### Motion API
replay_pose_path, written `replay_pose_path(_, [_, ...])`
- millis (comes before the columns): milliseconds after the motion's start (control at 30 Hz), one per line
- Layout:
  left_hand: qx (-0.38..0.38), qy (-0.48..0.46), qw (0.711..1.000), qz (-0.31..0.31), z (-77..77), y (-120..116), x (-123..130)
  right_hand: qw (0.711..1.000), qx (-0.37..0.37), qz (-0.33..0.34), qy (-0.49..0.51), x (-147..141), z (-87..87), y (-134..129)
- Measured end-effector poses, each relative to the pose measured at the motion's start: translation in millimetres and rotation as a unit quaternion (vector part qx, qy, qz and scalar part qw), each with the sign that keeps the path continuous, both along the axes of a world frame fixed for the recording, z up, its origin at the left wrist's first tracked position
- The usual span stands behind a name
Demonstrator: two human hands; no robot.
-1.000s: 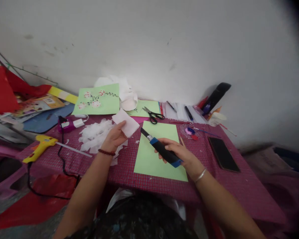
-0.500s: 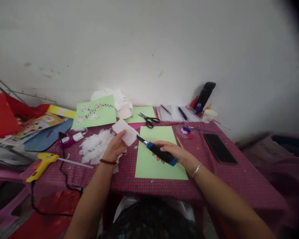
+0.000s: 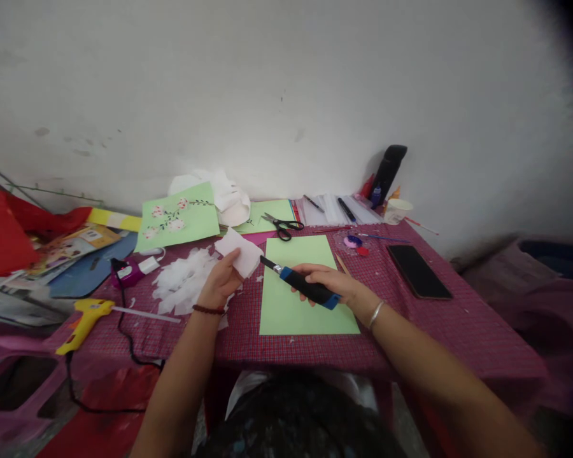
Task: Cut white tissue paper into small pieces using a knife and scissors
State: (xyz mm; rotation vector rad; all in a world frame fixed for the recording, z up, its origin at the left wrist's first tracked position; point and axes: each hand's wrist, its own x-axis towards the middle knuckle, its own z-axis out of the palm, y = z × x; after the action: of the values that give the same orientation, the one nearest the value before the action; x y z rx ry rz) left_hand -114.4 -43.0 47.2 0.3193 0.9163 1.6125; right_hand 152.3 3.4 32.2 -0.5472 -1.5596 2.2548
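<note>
My left hand (image 3: 223, 278) pinches a small stack of white paper squares (image 3: 240, 252) at its lower left side. In my right hand (image 3: 327, 283) is a utility knife (image 3: 305, 285) with a black and blue handle, its dark blade pointing left. The blade tip meets the right edge of the white paper, or lies very close to it. Under the knife lies a plain light green sheet (image 3: 310, 318) on the table. A heap of torn white paper pieces (image 3: 181, 280) sits to the left of my left hand.
Black-handled scissors (image 3: 283, 228) lie behind the green sheet. A phone (image 3: 419, 271) rests on the right. At left are a yellow glue gun (image 3: 86, 326) with a cord and a purple power plug (image 3: 128, 272). A green painted flower sheet (image 3: 179, 216) leans at the back left.
The view has shifted slightly. Both hands keep their hold on the paper and the utility knife, with the blade tip still at the paper's right edge.
</note>
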Motion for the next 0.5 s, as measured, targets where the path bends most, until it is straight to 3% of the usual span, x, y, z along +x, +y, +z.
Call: replay_pose_path(500, [0.006,0.000,1.000,0.018,0.3,0.0,-0.8,1.000,0.003,0.011,0.006,1.0,0.4,0.1])
